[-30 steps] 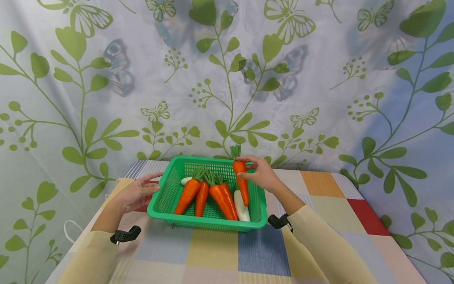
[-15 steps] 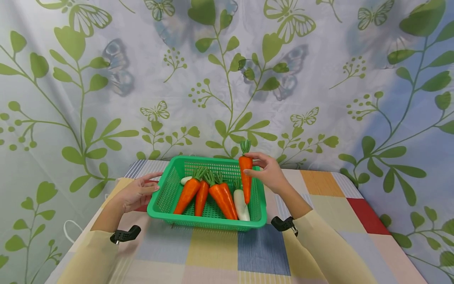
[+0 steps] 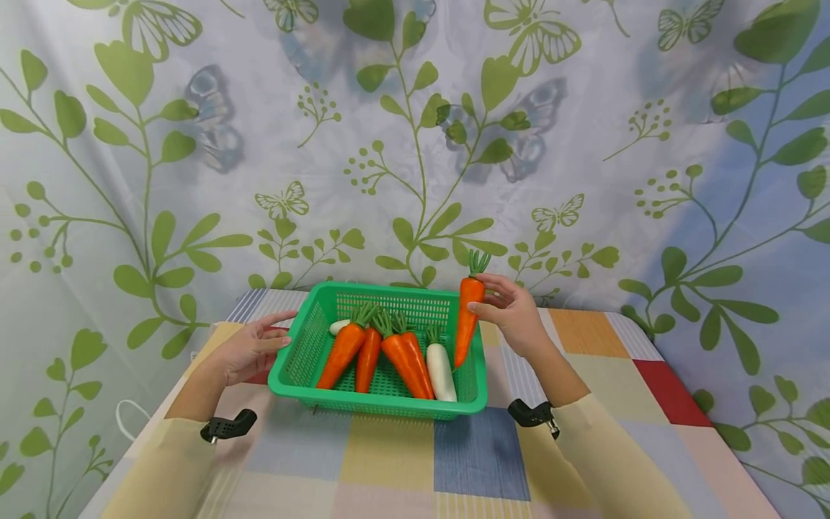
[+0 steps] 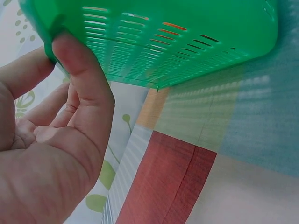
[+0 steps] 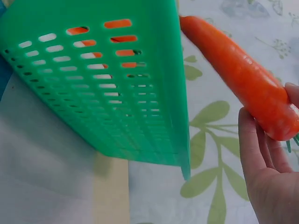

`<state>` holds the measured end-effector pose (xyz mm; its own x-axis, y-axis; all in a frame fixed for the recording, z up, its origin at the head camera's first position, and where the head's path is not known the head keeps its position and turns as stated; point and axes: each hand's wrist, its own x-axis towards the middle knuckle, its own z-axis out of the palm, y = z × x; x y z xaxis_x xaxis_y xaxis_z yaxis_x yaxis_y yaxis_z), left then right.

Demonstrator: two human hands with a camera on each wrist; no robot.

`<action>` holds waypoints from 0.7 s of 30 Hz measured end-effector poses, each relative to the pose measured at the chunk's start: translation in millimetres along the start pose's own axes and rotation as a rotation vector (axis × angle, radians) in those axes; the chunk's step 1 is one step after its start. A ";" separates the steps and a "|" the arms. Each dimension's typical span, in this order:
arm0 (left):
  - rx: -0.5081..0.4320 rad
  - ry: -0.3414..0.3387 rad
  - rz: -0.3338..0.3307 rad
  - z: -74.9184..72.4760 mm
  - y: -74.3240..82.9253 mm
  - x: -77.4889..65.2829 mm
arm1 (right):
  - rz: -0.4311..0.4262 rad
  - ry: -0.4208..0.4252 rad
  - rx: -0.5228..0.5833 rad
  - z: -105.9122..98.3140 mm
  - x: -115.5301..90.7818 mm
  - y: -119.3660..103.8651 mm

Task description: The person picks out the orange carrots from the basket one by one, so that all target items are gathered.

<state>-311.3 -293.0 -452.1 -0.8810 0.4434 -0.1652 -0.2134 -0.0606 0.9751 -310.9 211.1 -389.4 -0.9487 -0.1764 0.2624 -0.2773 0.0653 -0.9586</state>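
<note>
Your L arm (image 3: 170, 461) slants in from lower L, R arm (image 3: 609, 447) from lower R, both reaching fwd. L hand (image 3: 249, 352): fingers (image 3: 275, 317) part-bent, pinching, approx. palm-in. R hand (image 3: 516, 315): higher than L in head view, gripping, thumb (image 3: 485, 311) opp. fingers.

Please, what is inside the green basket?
Inside the green basket lie four carrots, a white radish and a white thing at the back left. Carrots may hide more of it, and cover whatever lies beneath.
</note>
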 end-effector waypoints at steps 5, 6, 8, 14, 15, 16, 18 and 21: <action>0.024 0.014 0.001 -1.1 -1.0 1.4 | 0.025 0.053 0.092 -8.3 -6.0 2.2; 0.030 0.018 0.002 -1.0 -1.0 1.8 | 0.026 0.064 0.112 -9.9 -7.5 2.6; 0.036 0.023 0.004 -1.3 -1.4 2.2 | 0.026 0.077 0.165 -13.1 -10.6 3.3; 0.038 0.029 0.002 -1.3 -0.6 1.9 | 0.009 0.108 0.313 -24.3 -20.2 9.9; 0.041 0.032 0.000 -1.2 -0.1 1.8 | 0.010 0.112 0.330 -26.0 -22.3 10.5; 0.043 0.035 -0.003 -1.1 0.3 1.8 | 0.013 0.121 0.342 -27.4 -24.5 11.4; 0.051 0.045 -0.009 -0.9 1.4 1.5 | 0.017 0.130 0.362 -30.9 -29.0 13.2; 0.062 0.056 -0.018 -0.5 3.8 1.1 | 0.029 0.145 0.398 -37.0 -35.6 16.9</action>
<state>-313.2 -293.2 -448.7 -0.8996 0.3934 -0.1895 -0.2047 0.0034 0.9788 -287.5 254.8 -410.8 -0.9746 -0.0385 0.2205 -0.1969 -0.3211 -0.9264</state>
